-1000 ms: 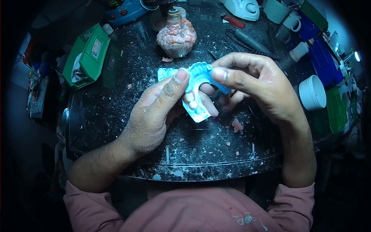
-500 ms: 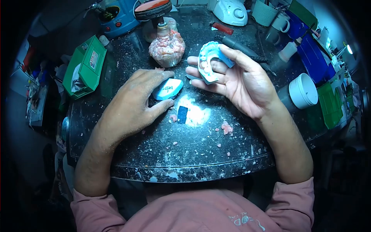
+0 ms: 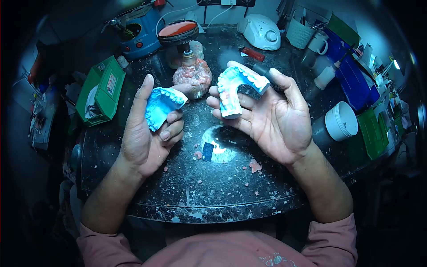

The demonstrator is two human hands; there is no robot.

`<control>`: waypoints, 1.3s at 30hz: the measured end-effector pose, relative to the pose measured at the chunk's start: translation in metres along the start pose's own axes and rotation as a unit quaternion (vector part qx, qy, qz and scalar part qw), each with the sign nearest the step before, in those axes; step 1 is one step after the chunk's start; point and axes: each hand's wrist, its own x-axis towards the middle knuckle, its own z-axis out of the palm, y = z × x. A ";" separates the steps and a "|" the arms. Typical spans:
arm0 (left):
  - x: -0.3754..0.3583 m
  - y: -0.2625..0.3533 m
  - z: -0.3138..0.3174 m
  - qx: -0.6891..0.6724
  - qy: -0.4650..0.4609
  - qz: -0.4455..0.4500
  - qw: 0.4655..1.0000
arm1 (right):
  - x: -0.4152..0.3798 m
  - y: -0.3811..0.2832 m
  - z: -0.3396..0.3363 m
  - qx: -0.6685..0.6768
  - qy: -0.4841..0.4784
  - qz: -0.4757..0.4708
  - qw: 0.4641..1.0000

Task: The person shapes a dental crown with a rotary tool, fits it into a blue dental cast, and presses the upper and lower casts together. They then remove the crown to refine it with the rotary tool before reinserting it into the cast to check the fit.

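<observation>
My left hand [image 3: 151, 133] holds a blue dental cast [image 3: 162, 106] up off the table, its row of teeth facing up and its thumb side toward the left. In my right hand [image 3: 278, 118], palm up, rests a horseshoe-shaped dental cast [image 3: 228, 89], blue and white with a pinkish patch on its near-left arm. The right fingers lie under and behind that cast, and the thumb stands up beside its right end. The two casts are apart, side by side above the dark table [image 3: 191, 182].
Behind the hands stands a wax-covered burner [image 3: 192, 75] near a round orange-topped dish [image 3: 178, 29]. A green bin [image 3: 101, 91] is at left, a white tub [image 3: 341, 121] at right. Pink wax scraps [image 3: 255, 166] and a small dark block [image 3: 207, 151] lie on the table.
My left hand has lifted its cast from the table and turned it over, teeth now showing. My right hand has tilted its cast, so more of the arch shows.
</observation>
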 end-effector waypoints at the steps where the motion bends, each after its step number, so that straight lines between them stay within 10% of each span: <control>1: -0.001 0.000 0.001 0.000 0.000 0.001 1.000 | 0.000 0.000 0.000 -0.001 -0.001 0.000 1.000; 32: -0.006 -0.008 0.003 -0.084 -0.050 -0.029 0.995 | -0.005 0.014 0.005 -0.091 -0.004 -0.082 0.992; 39: -0.010 -0.020 0.011 0.016 -0.116 0.100 0.988 | -0.006 0.016 0.007 -0.265 -0.018 -0.155 0.952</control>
